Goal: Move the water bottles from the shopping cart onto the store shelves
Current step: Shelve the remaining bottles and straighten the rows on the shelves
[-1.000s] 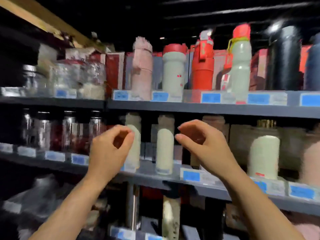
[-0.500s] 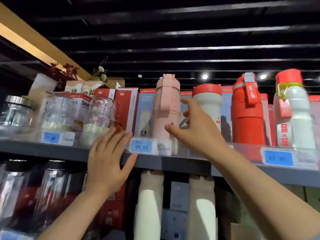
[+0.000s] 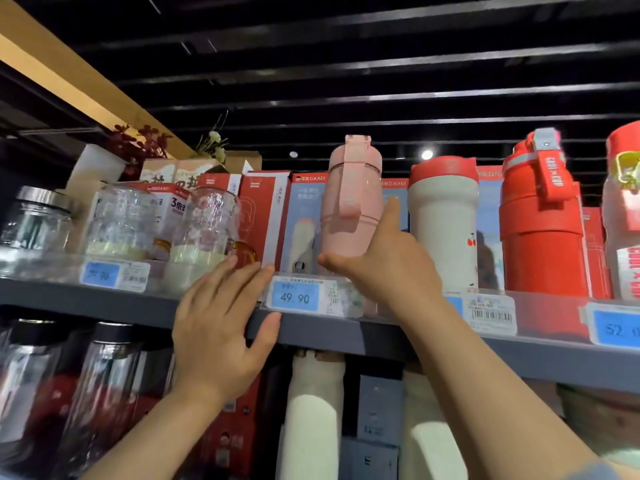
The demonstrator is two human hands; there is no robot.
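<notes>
A pink water bottle (image 3: 349, 202) with a strap handle stands at the front of the grey upper shelf (image 3: 346, 332), just above the 49.90 price tag (image 3: 294, 297). My right hand (image 3: 391, 268) holds its lower part, thumb at the left of the base and a finger up its right side. My left hand (image 3: 221, 327) lies flat with spread fingers on the shelf's front edge, left of the tag. The shopping cart is out of view.
Right of the pink bottle stand a white bottle with a red lid (image 3: 443, 230) and a red bottle (image 3: 540, 230). Glass jars (image 3: 121, 223) stand to the left, boxes (image 3: 263, 209) behind. Cream bottles (image 3: 311, 417) and glass bottles (image 3: 100, 393) fill the lower shelf.
The view and both hands rose from the lower shelf to the upper one. My right hand reached the pink bottle and took hold of it; my left hand settled on the shelf edge.
</notes>
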